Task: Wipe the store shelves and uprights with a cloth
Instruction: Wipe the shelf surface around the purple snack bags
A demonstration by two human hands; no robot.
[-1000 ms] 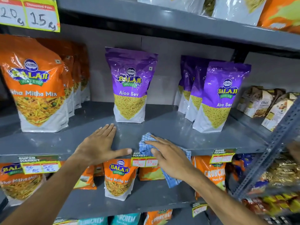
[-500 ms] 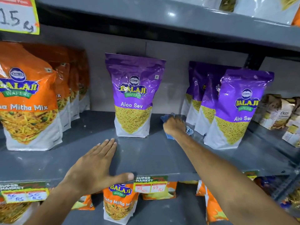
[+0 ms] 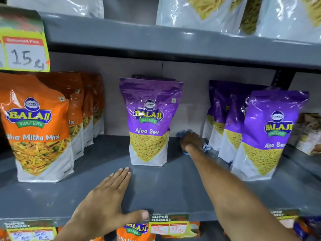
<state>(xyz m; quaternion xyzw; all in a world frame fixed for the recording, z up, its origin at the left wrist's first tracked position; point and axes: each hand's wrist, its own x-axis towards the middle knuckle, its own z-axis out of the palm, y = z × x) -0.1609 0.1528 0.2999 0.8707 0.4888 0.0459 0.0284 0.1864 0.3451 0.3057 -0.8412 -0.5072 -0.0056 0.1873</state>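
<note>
The grey metal shelf [image 3: 173,185] runs across the middle of the view. My right hand [image 3: 191,141] reaches deep to the back of it, pressing a blue checked cloth [image 3: 184,133] onto the shelf near the rear wall, between the single purple Aloo Sev bag [image 3: 149,119] and the row of purple bags [image 3: 271,134]. Most of the cloth is hidden under the hand. My left hand [image 3: 107,204] lies flat and open on the shelf's front edge, fingers together, thumb over the lip.
Orange Mitha Mix bags [image 3: 36,126] stand at the left. A dark slotted upright [image 3: 278,79] shows at the back right. The upper shelf [image 3: 173,42] carries clear snack bags. Price tags [image 3: 168,225] hang on the front lip, with more packets below.
My right hand has slid the cloth from the front edge to the back of the shelf between the purple bags. The left hand has stayed flat on the front edge.
</note>
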